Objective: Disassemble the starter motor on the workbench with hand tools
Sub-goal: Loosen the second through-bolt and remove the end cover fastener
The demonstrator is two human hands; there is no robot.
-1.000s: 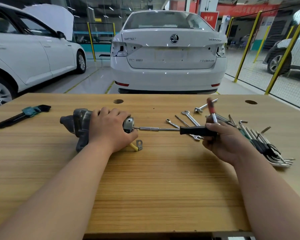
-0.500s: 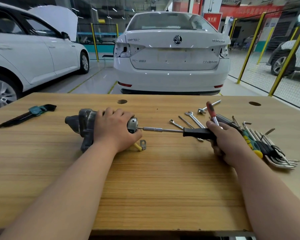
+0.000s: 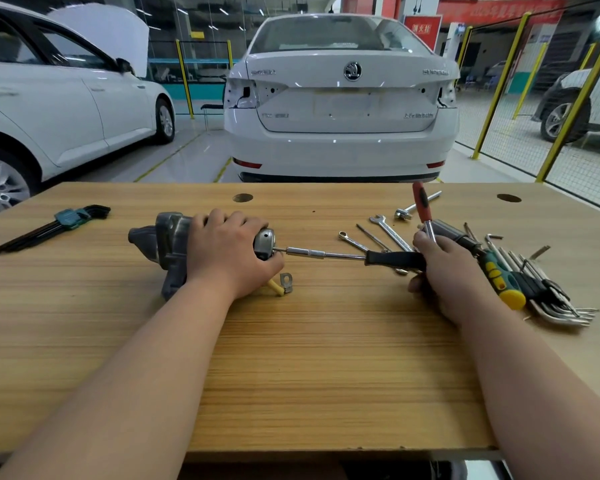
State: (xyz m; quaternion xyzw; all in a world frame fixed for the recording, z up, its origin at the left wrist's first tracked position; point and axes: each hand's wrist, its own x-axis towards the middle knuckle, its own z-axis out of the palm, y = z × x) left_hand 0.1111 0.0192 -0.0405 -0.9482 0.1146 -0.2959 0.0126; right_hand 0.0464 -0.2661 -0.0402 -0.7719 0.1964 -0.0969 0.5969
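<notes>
The grey starter motor [image 3: 167,244] lies on its side on the wooden workbench [image 3: 291,358], left of centre. My left hand [image 3: 229,252] grips its body from above, covering the middle. A yellow lead with a metal lug [image 3: 284,284] sticks out beneath that hand. A long nut driver [image 3: 329,254] with a black handle runs from the motor's right end cap to my right hand [image 3: 444,271], which grips the handle. The same hand also holds a red-handled tool [image 3: 420,206] that points upward.
Loose spanners [image 3: 383,230], a socket bar [image 3: 418,204], a green-and-yellow screwdriver [image 3: 501,278] and several silver hex keys [image 3: 561,306] lie to the right. A black hex key set [image 3: 54,226] lies at far left. White cars stand beyond the bench.
My right hand has turned on the driver handle, knuckles rolling over the top, and the red-handled tool has swung with it. My left hand stays on the motor.
</notes>
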